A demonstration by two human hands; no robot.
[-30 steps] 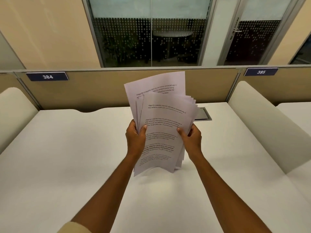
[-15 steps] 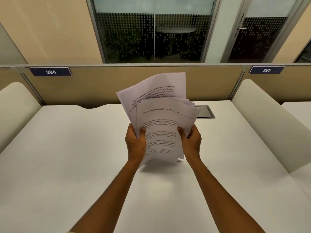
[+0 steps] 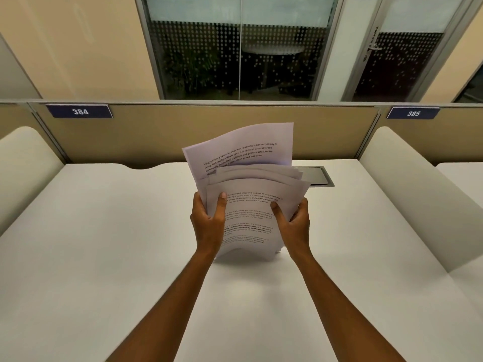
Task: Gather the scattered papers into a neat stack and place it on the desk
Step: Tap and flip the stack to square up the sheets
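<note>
Here the papers [image 3: 248, 212] stand nearly upright above the middle of the desk [image 3: 104, 244], long axis vertical, printed side facing the person, top edges uneven and one sheet poking higher. The left hand [image 3: 209, 226] grips their left edge, and the right hand [image 3: 294, 226] grips their right edge, thumbs on the front.

Both hands hold a sheaf of printed papers [image 3: 248, 205] upright over a white desk [image 3: 104, 244]. Left hand [image 3: 207, 223] grips the left edge, thumb on the front sheet; right hand [image 3: 294, 226] grips the right edge, thumb likewise on front. Sheets uneven: one rear page stands well above the rest, top curling; several edges fan out at upper right. Bottom edges at or just above the desk surface; contact unclear. Grey cable hatch [image 3: 317, 176] behind papers. Partition labels 384 [image 3: 79, 111], 385 [image 3: 413, 113].
</note>
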